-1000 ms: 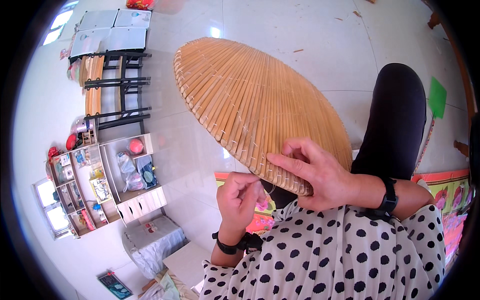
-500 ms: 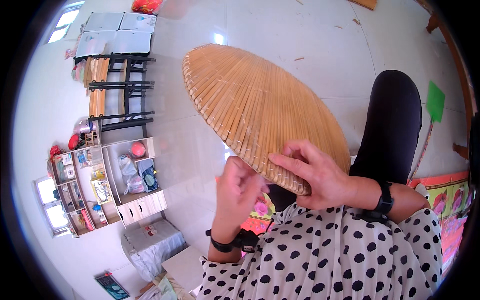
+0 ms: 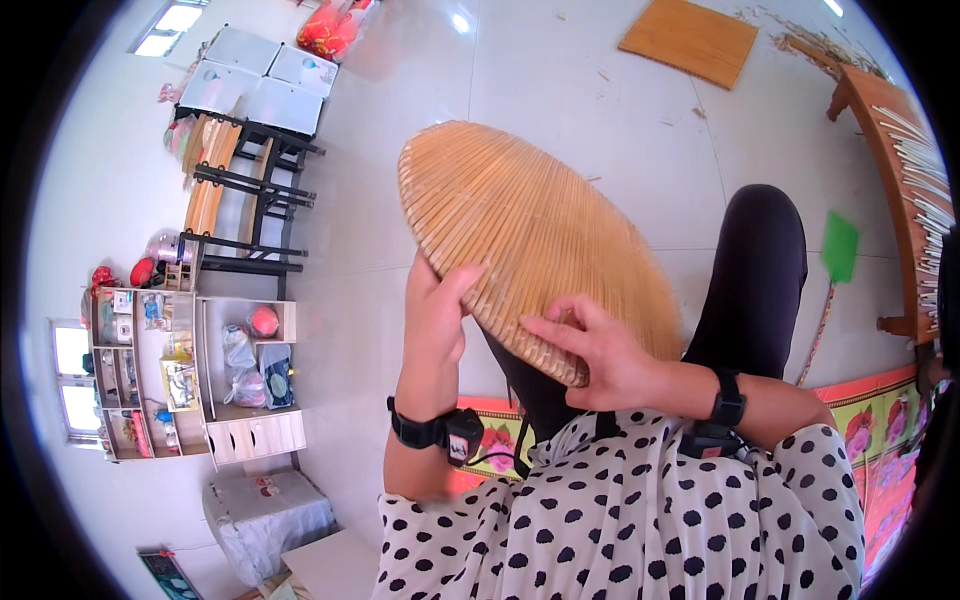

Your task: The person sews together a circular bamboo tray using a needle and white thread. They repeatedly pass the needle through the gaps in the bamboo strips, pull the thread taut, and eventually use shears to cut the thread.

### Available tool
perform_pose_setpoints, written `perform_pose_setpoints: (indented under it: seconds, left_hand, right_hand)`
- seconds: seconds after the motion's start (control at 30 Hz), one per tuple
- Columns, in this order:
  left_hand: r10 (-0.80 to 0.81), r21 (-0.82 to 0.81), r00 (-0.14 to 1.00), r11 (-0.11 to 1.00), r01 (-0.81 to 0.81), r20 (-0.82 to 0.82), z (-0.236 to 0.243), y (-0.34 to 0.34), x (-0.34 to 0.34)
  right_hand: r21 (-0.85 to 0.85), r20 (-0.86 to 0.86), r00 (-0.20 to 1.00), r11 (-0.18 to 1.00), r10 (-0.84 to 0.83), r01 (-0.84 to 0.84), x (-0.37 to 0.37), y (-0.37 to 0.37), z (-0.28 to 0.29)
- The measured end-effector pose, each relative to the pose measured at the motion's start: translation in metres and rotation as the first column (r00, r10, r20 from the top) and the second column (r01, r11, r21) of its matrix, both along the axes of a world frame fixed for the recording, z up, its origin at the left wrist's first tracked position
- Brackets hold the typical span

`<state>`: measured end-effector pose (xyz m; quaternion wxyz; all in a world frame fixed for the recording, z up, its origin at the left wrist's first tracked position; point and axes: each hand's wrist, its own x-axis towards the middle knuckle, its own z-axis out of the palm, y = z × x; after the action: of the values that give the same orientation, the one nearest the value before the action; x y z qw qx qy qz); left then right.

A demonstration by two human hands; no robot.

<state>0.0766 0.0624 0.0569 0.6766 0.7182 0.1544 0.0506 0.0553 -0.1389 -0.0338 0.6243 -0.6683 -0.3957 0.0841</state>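
item: slatted round piece (image 3: 540, 235), tan, stitched rim; tilted above the lap, and landmark for this entry.

floor (image 3: 370, 350): pale glossy tile, extended beneath and beyond the piece.
wooden board (image 3: 688, 42): lay flat, beyond it to the right.
wooden bench (image 3: 858, 110): stood well right of it, bearing pale sticks (image 3: 915, 160).
green paddle (image 3: 840, 246): right of it, striped handle.
floral cloth (image 3: 868, 412): on its near side, to the right.

containers: shelf unit (image 3: 232, 441), well left of it, held a pink ball (image 3: 264, 321) and plastic bags (image 3: 239, 347), contents indistinct.

left hand (image 3: 440, 300): grasped its left rim, thumb on top, other fingers hidden.
right hand (image 3: 600, 350): gripped its near rim, fingertips against the upper face.
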Motion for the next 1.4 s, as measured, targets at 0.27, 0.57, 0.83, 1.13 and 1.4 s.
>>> perform_pose_setpoints:
  seconds: [0.27, 0.57, 0.83, 1.13, 1.4]
  left_hand:
    - [0.235, -0.364, 0.925, 0.924, -0.118, 0.298, -0.003, 0.02, -0.068]
    - [0.109, -0.692, 0.982, 0.721, 0.029, 0.155, -0.051, -0.031, -0.087]
    - [-0.111, -0.752, 0.993, 0.649, 0.111, 0.05, -0.07, -0.065, -0.092]
    - [-0.462, -0.068, 0.84, 0.884, 0.462, -0.284, -0.037, 0.002, -0.111]
    - [-0.723, 0.863, 0.626, 0.481, 0.154, 0.291, -0.038, -0.056, -0.09]
  right_hand:
    - [-0.257, 0.505, 0.855, 0.966, 0.116, 0.02, 0.006, -0.001, 0.066]
    - [-0.487, 0.645, 0.746, 0.841, 0.163, 0.237, -0.009, -0.067, 0.11]
    - [-0.561, 0.608, 0.789, 0.751, 0.086, 0.35, -0.037, -0.101, 0.088]
    - [-0.56, 0.633, 0.773, 0.715, 0.045, 0.418, -0.045, -0.107, 0.061]
    - [-0.544, 0.627, 0.778, 0.732, 0.03, 0.41, -0.044, -0.104, 0.052]
